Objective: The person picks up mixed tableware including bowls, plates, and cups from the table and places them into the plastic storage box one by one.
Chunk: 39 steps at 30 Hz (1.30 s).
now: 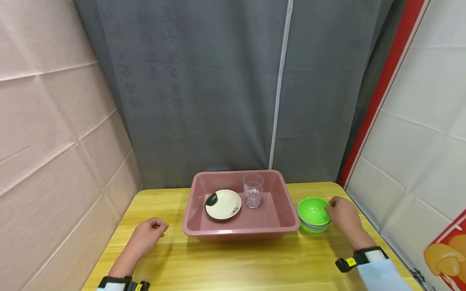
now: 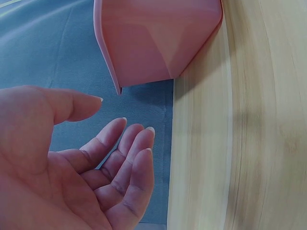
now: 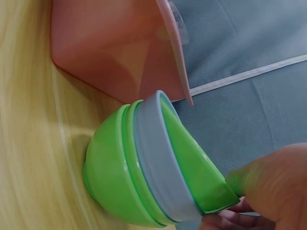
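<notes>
My right hand (image 1: 342,213) pinches the rim of the top green bowl (image 1: 314,211), thumb on the inside and fingers outside. That bowl sits tilted in a nested stack, in the right wrist view above a grey-blue bowl (image 3: 160,163) and lower green bowls (image 3: 108,165). The stack stands on the table just right of a pink plastic basin (image 1: 240,232). Over the table left of the basin hovers my left hand (image 1: 147,234), its fingers loosely curled around nothing. Inside the basin are a white plate with a dark patch (image 1: 226,204) and a clear glass (image 1: 253,190).
The yellow wooden table (image 1: 233,262) is backed by a grey curtain (image 1: 204,101). Pale cloth panels flank it, a pinkish one (image 1: 54,141) on the left and a white one (image 1: 418,133) on the right. The basin's raised walls surround the plate and glass.
</notes>
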### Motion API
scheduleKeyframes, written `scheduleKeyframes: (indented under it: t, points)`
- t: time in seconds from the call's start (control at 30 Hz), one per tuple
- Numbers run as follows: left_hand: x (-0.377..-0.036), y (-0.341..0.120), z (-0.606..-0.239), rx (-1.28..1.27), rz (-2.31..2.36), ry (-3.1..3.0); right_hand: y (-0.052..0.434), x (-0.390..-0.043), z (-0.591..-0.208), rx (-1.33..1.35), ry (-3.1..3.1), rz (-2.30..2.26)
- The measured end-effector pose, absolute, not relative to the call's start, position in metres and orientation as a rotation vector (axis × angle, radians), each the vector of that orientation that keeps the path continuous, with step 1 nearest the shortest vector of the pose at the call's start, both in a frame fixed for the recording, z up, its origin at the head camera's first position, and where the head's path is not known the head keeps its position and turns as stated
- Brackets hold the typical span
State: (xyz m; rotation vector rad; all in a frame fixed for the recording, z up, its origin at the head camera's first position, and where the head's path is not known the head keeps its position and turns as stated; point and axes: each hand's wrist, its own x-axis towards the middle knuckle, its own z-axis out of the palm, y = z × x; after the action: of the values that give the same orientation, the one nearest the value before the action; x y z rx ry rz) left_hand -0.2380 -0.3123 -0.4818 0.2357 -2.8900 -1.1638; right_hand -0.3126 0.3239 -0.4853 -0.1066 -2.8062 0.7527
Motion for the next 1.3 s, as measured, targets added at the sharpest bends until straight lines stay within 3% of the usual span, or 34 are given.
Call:
scheduleKeyframes:
  t: [0.83, 1.3]
  points:
    - [-0.235, -0.318, -0.469, 0.247, -1.17, -2.877, 0.342, -0.292, -0.452, -0.13, -2.68, 1.32]
    - [-0.235, -0.304, -0.451, 0.201, -1.219, -2.811, 0.297, -0.27, -0.42, 0.002, -2.627, 1.414]
